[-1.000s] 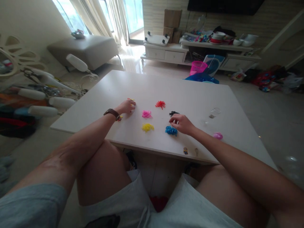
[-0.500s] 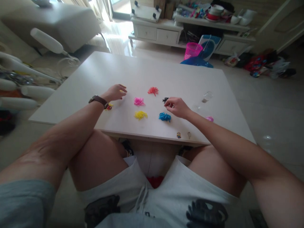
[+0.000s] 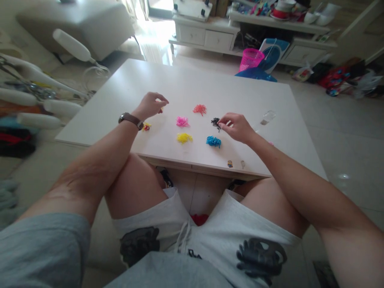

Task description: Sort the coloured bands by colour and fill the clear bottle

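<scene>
My right hand (image 3: pixel 235 125) pinches at the right edge of a small pile of black rubber bands (image 3: pixel 215 123); whatever lies between its fingertips is hidden. Over the left part of the table, my left hand (image 3: pixel 152 105) reaches out with its fingers stretched. A small red thing (image 3: pixel 161 111) shows beneath them. Between the hands lie piles of pink bands (image 3: pixel 182 121), orange-red bands (image 3: pixel 199 109), yellow bands (image 3: pixel 184 138) and blue bands (image 3: pixel 213 141). Beside my left wrist sits a little yellow and red piece (image 3: pixel 146 127).
The white table (image 3: pixel 168 80) has a small yellow cartoon charm (image 3: pixel 229 163) and a small clear or metal piece (image 3: pixel 243 164) near its front edge. A clear container (image 3: pixel 268 117) lies to the right. A pink basket (image 3: pixel 251 59) stands beyond the far edge.
The camera view has shifted, so the table sits further right and slightly higher. My left hand's fingers have drawn closer together. My right hand has moved off the black pile to its right edge.
</scene>
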{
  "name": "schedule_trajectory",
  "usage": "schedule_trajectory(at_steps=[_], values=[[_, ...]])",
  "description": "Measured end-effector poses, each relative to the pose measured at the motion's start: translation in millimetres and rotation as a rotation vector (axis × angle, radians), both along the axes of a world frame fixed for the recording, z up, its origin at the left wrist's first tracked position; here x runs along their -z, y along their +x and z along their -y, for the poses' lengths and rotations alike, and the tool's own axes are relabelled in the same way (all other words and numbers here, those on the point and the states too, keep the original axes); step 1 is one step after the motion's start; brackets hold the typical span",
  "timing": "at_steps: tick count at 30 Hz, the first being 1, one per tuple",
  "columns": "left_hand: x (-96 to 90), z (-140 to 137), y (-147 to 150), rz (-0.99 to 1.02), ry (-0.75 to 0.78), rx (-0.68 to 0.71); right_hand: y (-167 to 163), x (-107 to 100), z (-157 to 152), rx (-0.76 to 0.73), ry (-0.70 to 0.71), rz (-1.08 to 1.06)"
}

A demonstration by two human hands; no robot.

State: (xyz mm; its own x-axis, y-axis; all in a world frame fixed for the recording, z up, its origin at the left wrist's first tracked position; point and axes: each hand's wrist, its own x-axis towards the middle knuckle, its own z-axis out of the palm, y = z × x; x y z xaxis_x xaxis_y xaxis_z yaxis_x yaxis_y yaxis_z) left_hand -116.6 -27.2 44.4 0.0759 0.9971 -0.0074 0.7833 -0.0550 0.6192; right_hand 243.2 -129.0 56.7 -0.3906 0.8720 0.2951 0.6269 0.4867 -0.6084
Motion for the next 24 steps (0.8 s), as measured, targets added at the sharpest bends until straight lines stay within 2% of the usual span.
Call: schedule_trajectory(at_steps=[3,5,8,10,13,15,17,20,22,24], values=[[-16.7,15,13,0.064,-0.057,0.044,-4,-11,12,-0.030,-0.003,-0.013],[-34.0,39,25,0.135,-0.162,0.143,-6,-20,24,-0.043,-0.013,-0.002],[-59.0,96,37,0.267,-0.295,0.300,-7,-39,48,-0.093,-0.077,0.054],[-70.2,143,31,0.341,-0.313,0.325,-8,-54,70,-0.146,-0.105,0.108],[-77.3,214,-1,0.320,-0.015,0.084,-18,-74,116,-0.177,-0.109,0.138],[-76.0,252,-28,0.299,0.220,-0.132,-34,-77,159,-0.173,-0.038,0.060],[-70.7,277,-49,0.326,0.309,-0.282,-63,-66,207,-0.113,0.123,-0.089],[-59.2,289,-61,0.400,0.280,-0.326,-128,-16,271,-0.108,0.274,-0.192],[-52.7,285,-59,0.439,0.290,-0.321,-178,28,297,-0.308,0.340,-0.137],[-48.6,279,-56,0.489,0.315,-0.320,-216,66,305,-0.555,0.321,0.014]])
